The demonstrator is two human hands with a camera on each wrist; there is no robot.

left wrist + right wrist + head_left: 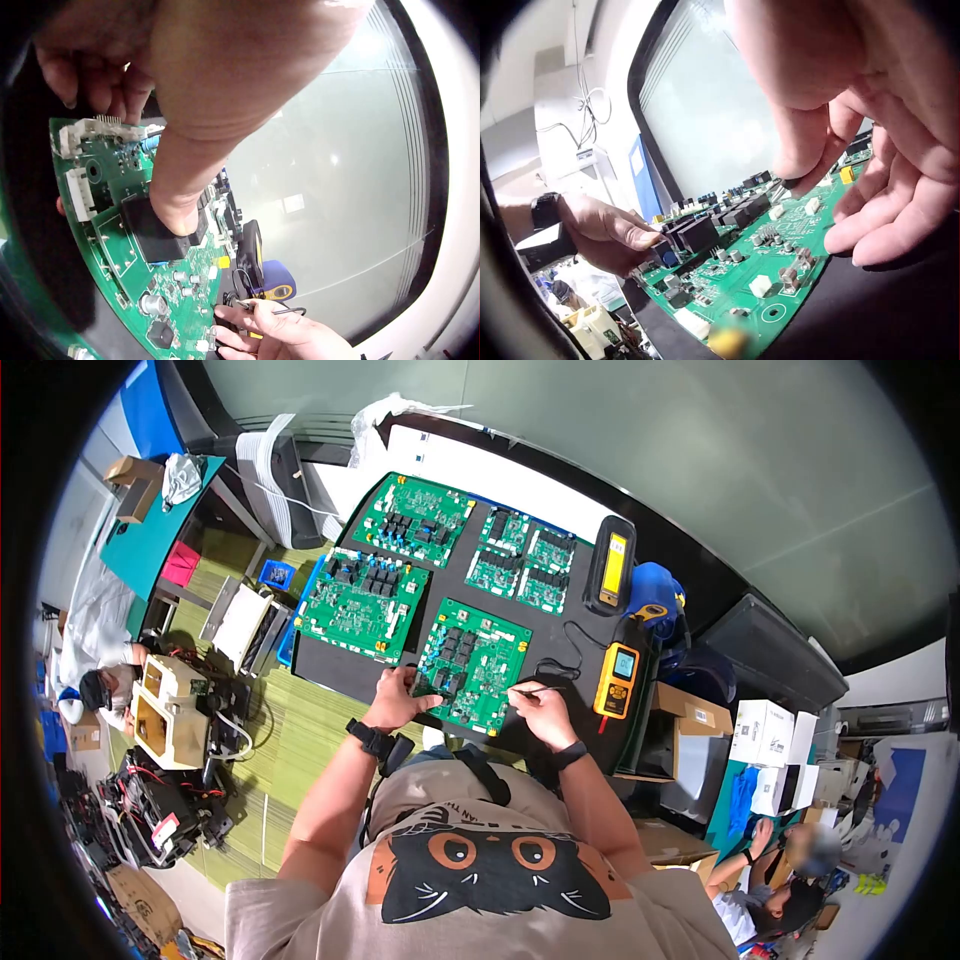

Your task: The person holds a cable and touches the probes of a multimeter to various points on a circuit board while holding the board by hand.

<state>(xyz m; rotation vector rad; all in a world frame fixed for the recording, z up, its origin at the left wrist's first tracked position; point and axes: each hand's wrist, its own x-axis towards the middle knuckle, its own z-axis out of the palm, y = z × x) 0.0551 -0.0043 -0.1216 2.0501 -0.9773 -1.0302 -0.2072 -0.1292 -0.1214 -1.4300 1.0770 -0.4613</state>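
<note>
A green circuit board [476, 665] with black relays and white connectors lies nearest the person on the dark table mat. At its left edge the left hand [397, 700] grips it, the thumb on top of a black relay [154, 229] and the other fingers beside the edge. Over the board's right edge the right hand [543, 713] pinches a thin pen-like tool [538, 689] between thumb and index finger. Its light metal tip [775, 184] points down at the board, while the lower fingers rest at the board's edge in the right wrist view.
Two larger green boards [365, 603] and several small boards [520, 560] lie behind. To the right are a yellow-and-black meter [617, 678], a coiled black cable [560, 668], a black case with a yellow panel [610, 565] and a blue device [655, 595]. Other people are at both sides.
</note>
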